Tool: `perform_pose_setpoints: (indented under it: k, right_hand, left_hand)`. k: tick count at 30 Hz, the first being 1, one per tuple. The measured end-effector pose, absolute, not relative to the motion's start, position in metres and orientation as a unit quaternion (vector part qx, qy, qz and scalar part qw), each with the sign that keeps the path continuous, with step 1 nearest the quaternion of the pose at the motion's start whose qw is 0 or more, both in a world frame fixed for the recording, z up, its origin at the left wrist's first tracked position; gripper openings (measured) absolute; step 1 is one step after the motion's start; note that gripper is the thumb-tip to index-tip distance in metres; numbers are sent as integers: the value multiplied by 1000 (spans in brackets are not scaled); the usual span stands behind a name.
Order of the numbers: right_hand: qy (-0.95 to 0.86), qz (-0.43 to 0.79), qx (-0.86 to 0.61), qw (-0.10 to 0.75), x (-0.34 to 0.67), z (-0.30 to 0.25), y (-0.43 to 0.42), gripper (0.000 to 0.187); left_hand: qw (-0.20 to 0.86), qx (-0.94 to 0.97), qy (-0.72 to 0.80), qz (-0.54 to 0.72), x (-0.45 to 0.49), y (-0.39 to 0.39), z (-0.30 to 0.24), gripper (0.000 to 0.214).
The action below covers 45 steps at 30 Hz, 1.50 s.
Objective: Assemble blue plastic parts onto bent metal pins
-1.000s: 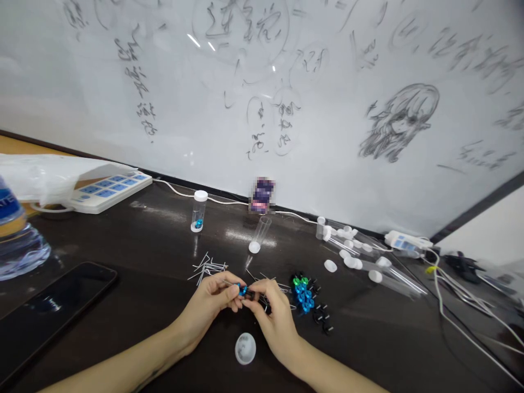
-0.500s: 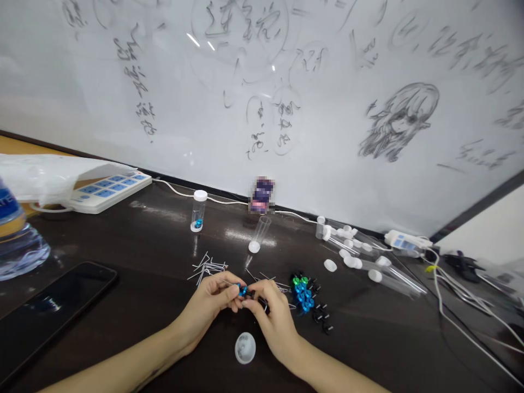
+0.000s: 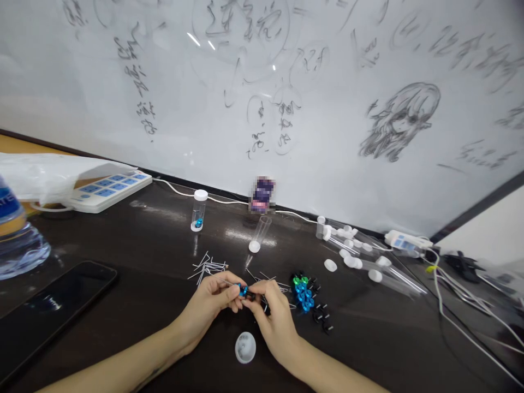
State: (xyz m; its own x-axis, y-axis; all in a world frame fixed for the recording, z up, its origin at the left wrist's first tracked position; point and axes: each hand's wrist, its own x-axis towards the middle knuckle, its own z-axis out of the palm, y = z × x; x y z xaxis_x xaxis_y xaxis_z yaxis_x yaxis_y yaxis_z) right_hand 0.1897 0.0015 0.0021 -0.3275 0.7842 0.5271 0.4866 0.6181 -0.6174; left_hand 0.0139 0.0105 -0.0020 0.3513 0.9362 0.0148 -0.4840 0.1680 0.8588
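My left hand (image 3: 208, 308) and my right hand (image 3: 273, 316) meet over the dark table, both pinched on a small blue part (image 3: 243, 291) held between their fingertips. A thin metal pin seems to run through it. Loose metal pins (image 3: 208, 267) lie scattered just beyond my left hand. A heap of small blue, green and black parts (image 3: 305, 295) sits right of my right hand. A white cap (image 3: 245, 347) lies between my wrists.
A capped vial holding blue parts (image 3: 198, 210), an open empty tube (image 3: 259, 233), several tubes and caps (image 3: 360, 256) at the right, a phone (image 3: 45, 305), a water bottle (image 3: 14, 234), a power strip (image 3: 108, 188), cables (image 3: 458, 305) and a whiteboard (image 3: 286, 82) behind.
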Motion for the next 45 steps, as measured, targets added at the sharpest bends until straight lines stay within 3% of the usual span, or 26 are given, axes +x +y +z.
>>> perform_pose_setpoints:
  k: [6, 10, 18, 24, 30, 34, 38, 42, 45]
  right_hand:
    - [-793, 182, -416, 406, 191, 4, 0, 5]
    - [-790, 206, -440, 375, 190, 6, 1, 15]
    - [-791, 178, -397, 429, 190, 1, 1, 3]
    - [-796, 214, -437, 361, 191, 7, 1, 38]
    - [-802, 223, -418, 365, 190, 7, 2, 54]
    - [-799, 215, -441, 347, 190, 8, 0, 34]
    - [-797, 192, -422, 387, 190, 3, 0, 5]
    - [-793, 191, -413, 405, 190, 2, 1, 2]
    - [-795, 204, -433, 373, 190, 6, 1, 24]
  left_hand:
    - [716, 407, 277, 494, 14, 11, -2, 13]
    - [715, 415, 274, 491, 15, 11, -2, 14]
    - [719, 401, 278, 496, 15, 10, 0, 16]
    - [720, 408, 272, 490, 15, 9, 2, 15]
    - [717, 404, 277, 495, 14, 10, 1, 15]
    - [716, 399, 280, 500, 14, 10, 1, 17]
    - [715, 391, 282, 507, 14, 10, -1, 17]
    - [718, 391, 279, 504, 14, 10, -1, 18]
    - [721, 393, 280, 498, 14, 10, 1, 18]
